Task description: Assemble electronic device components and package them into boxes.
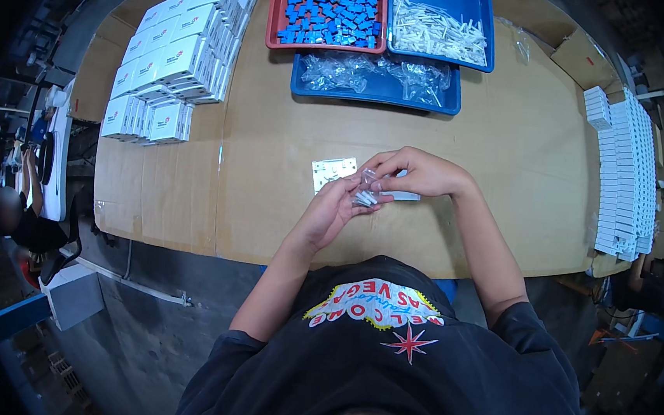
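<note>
Dark shirt cloth [382,367] with a bright picture on it is filling the bottom, closest to the camera. Just past it, the left hand [330,209] and the right hand [417,171] are meeting over the brown cardboard table [271,187]. Both hands are pinching a small clear bag [366,188] with little white parts inside, held just above the table. One small white card [332,170] is lying beside the fingers. Farther back are sitting a red tray [273,16] of blue pieces, two blue trays [478,32] and stacks of white boxes [174,58].
</note>
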